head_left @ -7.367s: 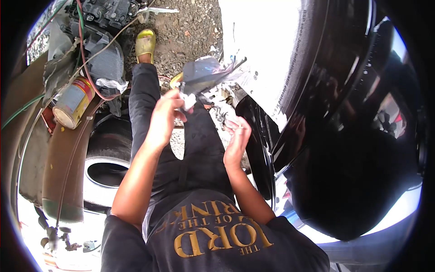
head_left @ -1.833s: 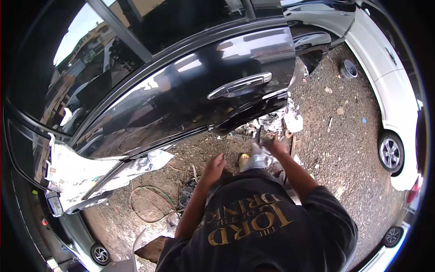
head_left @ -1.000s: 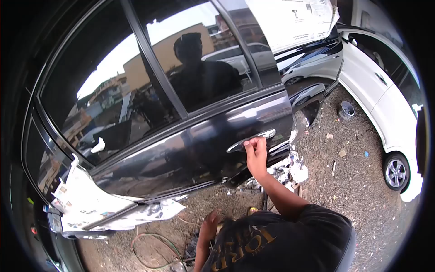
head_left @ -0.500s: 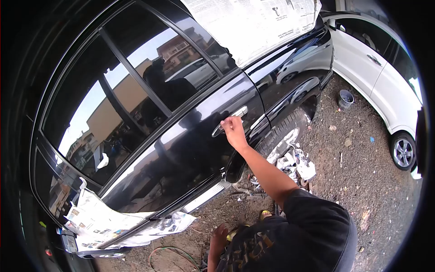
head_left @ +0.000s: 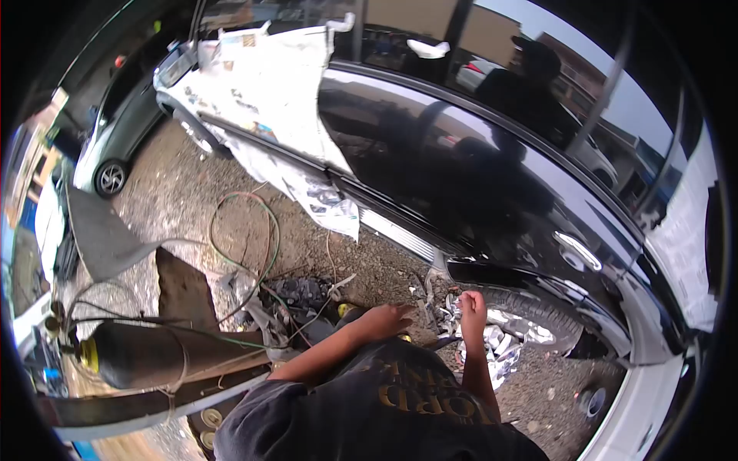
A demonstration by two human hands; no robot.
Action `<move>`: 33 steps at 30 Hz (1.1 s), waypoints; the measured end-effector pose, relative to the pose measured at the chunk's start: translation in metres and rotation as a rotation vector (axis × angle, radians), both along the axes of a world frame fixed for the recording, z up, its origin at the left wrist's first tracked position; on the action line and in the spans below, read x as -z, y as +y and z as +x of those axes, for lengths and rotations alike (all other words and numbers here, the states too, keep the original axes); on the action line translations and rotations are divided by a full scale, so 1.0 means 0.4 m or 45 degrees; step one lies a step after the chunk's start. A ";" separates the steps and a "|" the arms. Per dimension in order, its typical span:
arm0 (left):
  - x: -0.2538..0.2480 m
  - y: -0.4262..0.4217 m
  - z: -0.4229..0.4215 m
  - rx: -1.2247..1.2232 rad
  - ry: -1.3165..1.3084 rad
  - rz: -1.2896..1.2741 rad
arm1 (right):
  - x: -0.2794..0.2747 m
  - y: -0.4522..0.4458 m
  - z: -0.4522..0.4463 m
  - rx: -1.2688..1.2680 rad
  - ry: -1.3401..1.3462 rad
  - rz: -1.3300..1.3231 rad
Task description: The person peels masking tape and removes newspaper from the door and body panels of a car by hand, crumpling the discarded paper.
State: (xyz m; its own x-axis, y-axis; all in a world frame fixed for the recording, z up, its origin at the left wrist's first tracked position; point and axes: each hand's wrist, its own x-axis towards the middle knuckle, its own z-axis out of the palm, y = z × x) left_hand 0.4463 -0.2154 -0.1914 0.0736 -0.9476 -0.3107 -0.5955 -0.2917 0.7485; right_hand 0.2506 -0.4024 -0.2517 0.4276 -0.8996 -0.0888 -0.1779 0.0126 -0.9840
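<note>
In front of my chest, my left hand [head_left: 389, 320] reaches across with its fingers loosely stretched out and nothing visible in them. My right hand [head_left: 473, 306] is raised with the fingers curled together in a pinch; whatever they hold, if anything, is too small to make out. Both hands are apart from the black car door [head_left: 430, 161]. Its chrome door handle [head_left: 578, 250] lies to the right of my right hand. Beyond my hands runs the silver side step [head_left: 398, 236]. Crumpled paper [head_left: 500, 346] lies on the ground by the tyre [head_left: 538, 311].
Newspaper sheets [head_left: 269, 100] cover the car's front part. A gas cylinder [head_left: 138, 355] lies at the left, near looped hoses [head_left: 217, 223]. A bucket [head_left: 592, 402] stands at lower right beside a white car [head_left: 642, 407]. Another car [head_left: 123, 131] is parked at far left.
My right hand has left the door handle and come back towards my body. My left hand has risen in front of my chest. The view has swung left along the car.
</note>
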 end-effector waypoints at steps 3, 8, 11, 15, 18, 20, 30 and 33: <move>0.035 0.019 0.049 -0.053 -0.005 -0.135 | 0.014 0.037 0.061 -0.190 0.049 0.015; 0.086 0.041 0.172 -0.223 -0.043 -0.283 | 0.008 0.058 0.201 -0.479 0.255 -0.032; 0.096 0.079 0.267 -0.369 -0.024 -0.169 | -0.003 0.056 0.285 -0.683 0.375 -0.112; 0.108 0.164 0.401 -0.503 -0.052 -0.093 | -0.010 0.043 0.420 -0.743 0.396 -0.092; 0.130 0.244 0.492 -0.649 -0.029 -0.014 | 0.027 0.028 0.528 -0.752 0.371 -0.040; 0.171 0.298 0.524 -0.790 -0.070 -0.055 | 0.028 0.025 0.606 -0.872 0.361 -0.063; 0.201 0.480 0.613 -1.363 0.166 -0.172 | -0.052 0.183 1.044 -1.425 0.410 -0.009; 0.167 0.532 0.654 -1.578 0.368 -0.267 | -0.055 0.256 1.212 -1.636 0.458 -0.015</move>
State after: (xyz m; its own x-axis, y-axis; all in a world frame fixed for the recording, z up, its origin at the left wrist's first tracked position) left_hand 0.7081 -0.0024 -0.2583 0.8899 -0.3280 -0.3170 0.1772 -0.3920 0.9028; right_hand 0.7353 -0.2999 -0.2298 0.9213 0.1206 -0.3697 -0.3048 -0.3665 -0.8791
